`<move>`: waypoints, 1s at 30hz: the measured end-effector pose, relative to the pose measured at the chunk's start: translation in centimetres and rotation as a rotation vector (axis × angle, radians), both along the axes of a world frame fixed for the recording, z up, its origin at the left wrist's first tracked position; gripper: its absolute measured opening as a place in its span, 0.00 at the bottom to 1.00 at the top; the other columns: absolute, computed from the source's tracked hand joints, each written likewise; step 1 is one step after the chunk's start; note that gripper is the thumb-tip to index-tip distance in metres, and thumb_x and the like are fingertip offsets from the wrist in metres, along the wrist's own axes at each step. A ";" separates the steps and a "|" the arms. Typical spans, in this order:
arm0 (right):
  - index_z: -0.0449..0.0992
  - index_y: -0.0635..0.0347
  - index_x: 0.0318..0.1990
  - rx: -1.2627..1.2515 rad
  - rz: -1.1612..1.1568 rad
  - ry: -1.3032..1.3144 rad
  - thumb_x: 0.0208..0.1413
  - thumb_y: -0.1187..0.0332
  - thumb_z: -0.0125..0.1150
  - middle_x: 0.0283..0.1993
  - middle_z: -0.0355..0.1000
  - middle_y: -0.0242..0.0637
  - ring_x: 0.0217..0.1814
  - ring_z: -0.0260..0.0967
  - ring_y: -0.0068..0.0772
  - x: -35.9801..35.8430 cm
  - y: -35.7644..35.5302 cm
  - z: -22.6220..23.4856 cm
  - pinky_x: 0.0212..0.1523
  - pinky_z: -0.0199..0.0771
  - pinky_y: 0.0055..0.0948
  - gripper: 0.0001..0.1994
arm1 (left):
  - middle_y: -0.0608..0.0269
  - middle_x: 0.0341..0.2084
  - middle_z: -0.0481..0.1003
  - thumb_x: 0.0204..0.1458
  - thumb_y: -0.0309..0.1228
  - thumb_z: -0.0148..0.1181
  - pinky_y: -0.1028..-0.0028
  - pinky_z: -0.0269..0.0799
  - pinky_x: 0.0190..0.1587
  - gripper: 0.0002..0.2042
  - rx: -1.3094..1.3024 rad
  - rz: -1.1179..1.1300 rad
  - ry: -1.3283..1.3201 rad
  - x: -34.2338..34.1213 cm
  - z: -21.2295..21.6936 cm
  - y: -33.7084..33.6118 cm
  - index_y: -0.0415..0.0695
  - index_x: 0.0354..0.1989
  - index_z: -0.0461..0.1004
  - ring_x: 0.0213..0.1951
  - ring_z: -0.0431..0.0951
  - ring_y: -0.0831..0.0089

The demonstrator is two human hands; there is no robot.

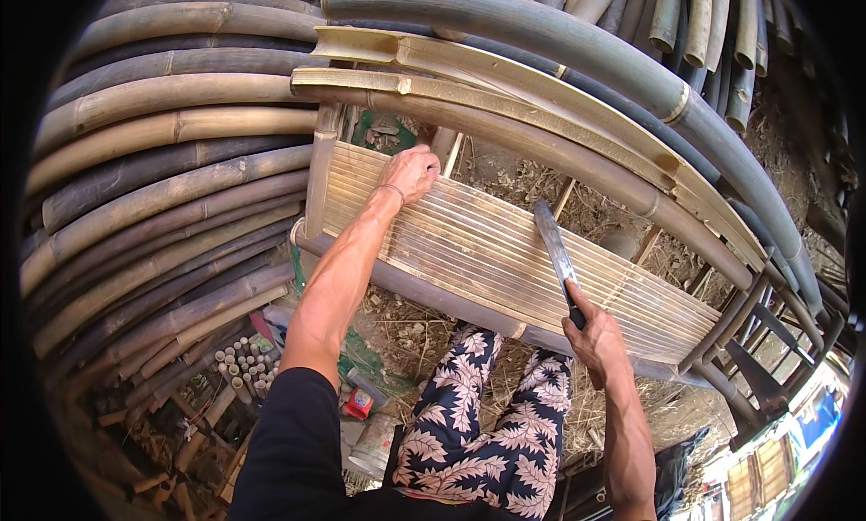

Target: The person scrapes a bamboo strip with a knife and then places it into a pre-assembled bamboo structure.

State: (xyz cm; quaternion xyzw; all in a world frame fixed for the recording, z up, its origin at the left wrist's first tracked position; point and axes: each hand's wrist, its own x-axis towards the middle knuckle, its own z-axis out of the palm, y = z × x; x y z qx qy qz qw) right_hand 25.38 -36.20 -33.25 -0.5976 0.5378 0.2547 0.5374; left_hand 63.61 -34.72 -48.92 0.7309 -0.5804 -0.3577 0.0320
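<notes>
A panel of narrow bamboo slats (478,237) lies lengthwise in a bamboo frame in front of me. At its far edge, left of the middle, my left hand (410,172) is closed with its fingers curled down. Whatever is between those fingers is hidden. My right hand (595,331) grips the dark handle of a large knife (554,241) near the panel's near edge. Its broad grey blade points up and away, over the slats, with the tip close to their far edge. A thick bamboo pole (415,291) borders the panel on my side.
Split bamboo lengths (541,106) and a thick curved-looking pole (577,43) lie beyond the panel. Many bamboo poles (180,124) are stacked at left. My legs (483,413) are close below the frame. A red container (358,403) and cut bamboo pieces (248,363) sit at lower left.
</notes>
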 end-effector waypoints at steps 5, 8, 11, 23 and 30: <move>0.58 0.50 0.67 0.005 -0.039 -0.077 0.55 0.67 0.55 0.33 0.74 0.59 0.36 0.74 0.55 0.5 1.8 -0.8 0.40 0.73 0.45 0.30 | 0.58 0.25 0.73 0.55 0.34 0.55 0.66 0.72 0.34 0.11 -0.196 0.397 0.335 -5.2 1.8 -2.3 0.40 0.27 0.74 0.30 0.76 0.66; 0.58 0.49 0.67 -0.039 -0.218 -0.238 0.56 0.65 0.57 0.39 0.74 0.56 0.40 0.75 0.51 -1.1 4.3 -2.6 0.42 0.74 0.43 0.30 | 0.66 0.20 0.71 0.59 0.35 0.54 0.74 0.71 0.30 0.10 -0.234 0.381 0.808 -13.1 7.2 -6.2 0.40 0.31 0.72 0.25 0.73 0.75; 0.54 0.48 0.69 -0.129 -0.188 -0.189 0.56 0.65 0.58 0.42 0.72 0.52 0.42 0.73 0.50 -3.3 8.5 -1.8 0.45 0.73 0.44 0.32 | 0.50 0.49 0.70 0.55 0.42 0.57 0.60 0.68 0.54 0.18 -0.484 -0.268 -0.174 -15.3 6.0 -11.2 0.42 0.46 0.70 0.51 0.71 0.60; 0.59 0.63 0.63 0.331 -1.853 -0.556 0.53 0.73 0.58 0.35 0.71 0.37 0.33 0.71 0.30 -20.1 17.8 5.3 0.35 0.77 0.33 0.28 | 0.62 0.35 0.69 0.53 0.34 0.61 0.69 0.77 0.28 0.10 -0.334 -0.457 -0.053 -19.3 13.3 -7.1 0.45 0.38 0.71 0.29 0.76 0.67; 0.55 0.56 0.65 0.191 -2.210 -1.113 0.52 0.60 0.49 0.59 0.65 0.48 0.63 0.62 0.46 -24.5 7.9 9.7 0.63 0.63 0.46 0.31 | 0.41 0.55 0.65 0.51 0.28 0.60 0.57 0.73 0.51 0.06 -0.531 -0.316 -0.206 -31.2 31.3 6.2 0.43 0.35 0.73 0.52 0.70 0.47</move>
